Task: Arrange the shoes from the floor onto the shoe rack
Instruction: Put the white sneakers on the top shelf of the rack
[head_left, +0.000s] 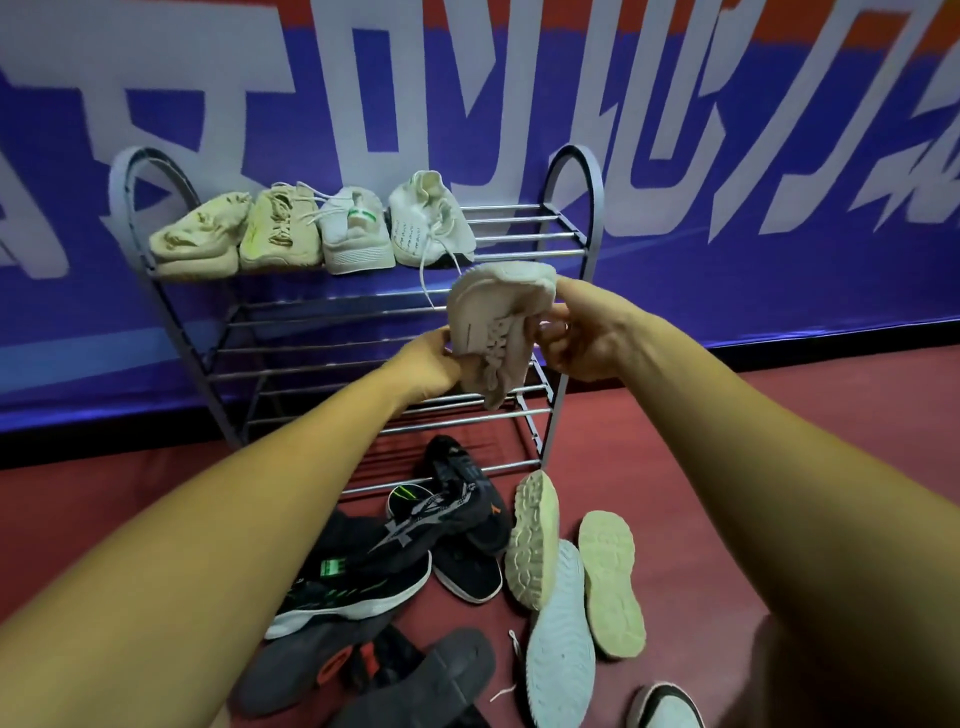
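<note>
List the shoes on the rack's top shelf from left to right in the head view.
beige shoe → yellowish laced shoe → white shoe with green tab → white shoe with hanging lace

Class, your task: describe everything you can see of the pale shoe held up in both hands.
The held shoe is a pale cream lace-up trainer with a knit-looking upper, matching laces and a light sole. It is up in the air in front of the shoe rack, level with its middle shelves, steeply tilted with the heel end up and the toe down. The left hand grips its lower sole side, and the right hand pinches its upper part. It rests on no shelf.
</note>
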